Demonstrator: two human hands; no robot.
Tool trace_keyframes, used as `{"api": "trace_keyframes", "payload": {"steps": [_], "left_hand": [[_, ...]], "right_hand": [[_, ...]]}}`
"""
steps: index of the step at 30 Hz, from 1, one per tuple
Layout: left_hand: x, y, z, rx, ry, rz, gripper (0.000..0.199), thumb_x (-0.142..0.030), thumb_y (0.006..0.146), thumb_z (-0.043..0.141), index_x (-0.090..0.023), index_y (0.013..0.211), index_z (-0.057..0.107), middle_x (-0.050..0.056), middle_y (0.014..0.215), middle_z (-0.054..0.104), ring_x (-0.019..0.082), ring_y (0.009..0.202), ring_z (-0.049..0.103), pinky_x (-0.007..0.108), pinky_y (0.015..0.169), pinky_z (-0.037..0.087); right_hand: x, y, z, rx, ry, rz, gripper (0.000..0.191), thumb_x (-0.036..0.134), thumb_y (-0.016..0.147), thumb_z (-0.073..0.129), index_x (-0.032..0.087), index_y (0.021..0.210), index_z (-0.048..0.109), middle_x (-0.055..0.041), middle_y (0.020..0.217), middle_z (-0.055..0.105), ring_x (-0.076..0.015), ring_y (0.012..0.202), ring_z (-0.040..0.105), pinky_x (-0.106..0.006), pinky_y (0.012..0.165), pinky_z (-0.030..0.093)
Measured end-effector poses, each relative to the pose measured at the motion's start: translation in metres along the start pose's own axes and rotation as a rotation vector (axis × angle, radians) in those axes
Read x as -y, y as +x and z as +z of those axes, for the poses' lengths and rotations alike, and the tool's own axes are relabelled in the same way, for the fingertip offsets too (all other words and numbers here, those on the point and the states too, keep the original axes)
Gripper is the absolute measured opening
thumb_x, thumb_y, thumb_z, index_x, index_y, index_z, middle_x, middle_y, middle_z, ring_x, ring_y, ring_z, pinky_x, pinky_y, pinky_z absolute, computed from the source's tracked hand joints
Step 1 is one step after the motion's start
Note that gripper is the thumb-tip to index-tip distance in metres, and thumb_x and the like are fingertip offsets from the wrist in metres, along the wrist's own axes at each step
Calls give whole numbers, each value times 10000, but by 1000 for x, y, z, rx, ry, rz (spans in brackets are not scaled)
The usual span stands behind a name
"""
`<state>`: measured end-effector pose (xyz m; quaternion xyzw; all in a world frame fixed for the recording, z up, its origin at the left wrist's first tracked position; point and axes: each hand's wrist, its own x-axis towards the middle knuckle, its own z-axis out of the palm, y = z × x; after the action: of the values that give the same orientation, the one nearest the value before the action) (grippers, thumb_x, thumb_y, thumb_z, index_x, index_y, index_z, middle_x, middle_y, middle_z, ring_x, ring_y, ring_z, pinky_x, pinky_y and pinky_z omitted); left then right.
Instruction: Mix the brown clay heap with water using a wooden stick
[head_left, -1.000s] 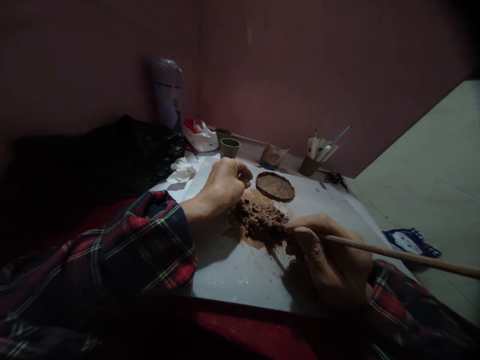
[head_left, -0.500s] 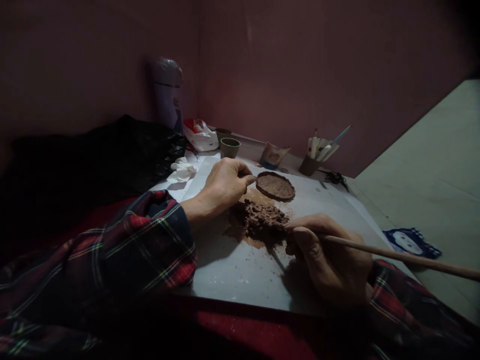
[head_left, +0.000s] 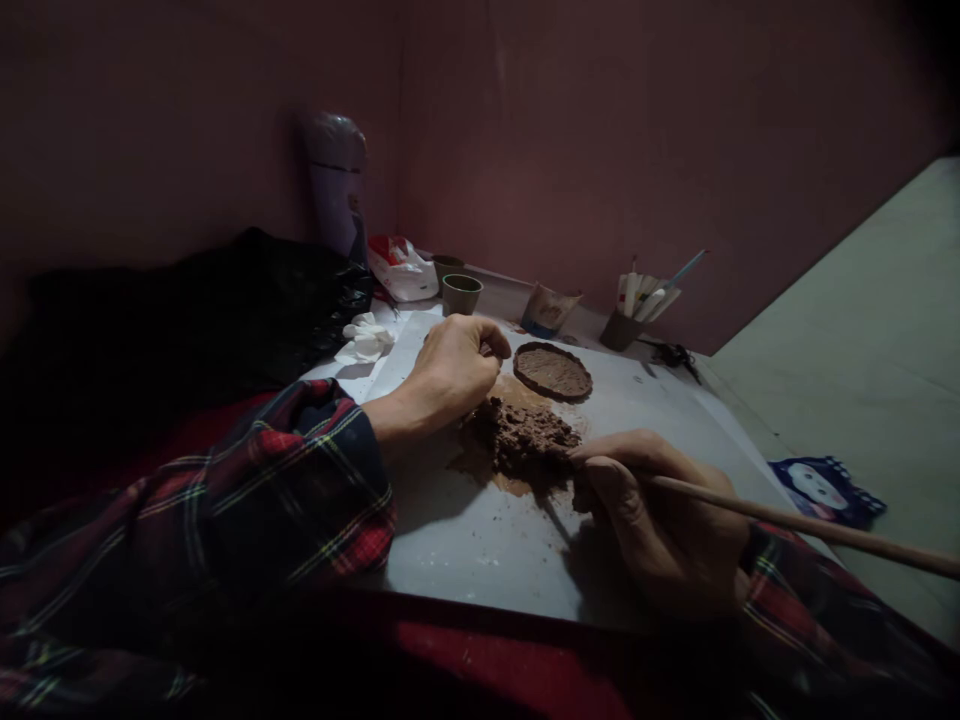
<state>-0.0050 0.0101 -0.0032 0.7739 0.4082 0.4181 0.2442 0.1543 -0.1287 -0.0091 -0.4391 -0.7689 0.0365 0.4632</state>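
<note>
Right grip [head_left: 664,530] pinching a wooden stick [head_left: 810,522], brown lumpy mass [head_left: 531,436] just left of it

- Head-worn camera looks forward and down from the near side of a pale board [head_left: 480,570], left hand [head_left: 459,362] and right hand [head_left: 667,520] close.
- Wall [head_left: 570,140] fills the far background; floor [head_left: 862,330], right.

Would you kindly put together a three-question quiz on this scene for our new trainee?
1. Which hand holds the wooden stick?
2. True or false: the round brown disc lies farther away than the crumbly brown mound.
3. Which pattern do the sleeves show? A: dots; B: plaid; C: plain.

Key:
1. The right hand.
2. True.
3. B.
</note>
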Motion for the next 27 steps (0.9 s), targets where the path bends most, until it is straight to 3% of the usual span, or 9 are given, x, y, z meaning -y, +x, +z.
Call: {"api": "trace_keyframes", "payload": {"steps": [8,19,27], "left_hand": [[-4,0,-1,33,25,-18,241,-63,707,535,-156,825,725,67,883,723,178,828,635,306,792,496],[-9,-1,-2,53,21,-49,153,-160,773,574,-142,813,721,74,813,705,144,669,590,271,648,464],[-10,-1,-2,57,35,-62,141,-143,771,573,-139,797,712,66,766,690,135,644,572,262,627,445]], "right_hand": [[0,-1,0,26,-19,-19,100,164,888,512,181,839,598,21,588,594,-85,484,559,-209,478,435],[6,3,0,23,-51,-41,110,159,883,518,174,812,599,17,567,610,-84,454,562,-199,448,432],[5,3,0,15,-109,-59,122,167,877,513,169,794,601,2,570,628,-102,456,577,-217,449,438]]}}
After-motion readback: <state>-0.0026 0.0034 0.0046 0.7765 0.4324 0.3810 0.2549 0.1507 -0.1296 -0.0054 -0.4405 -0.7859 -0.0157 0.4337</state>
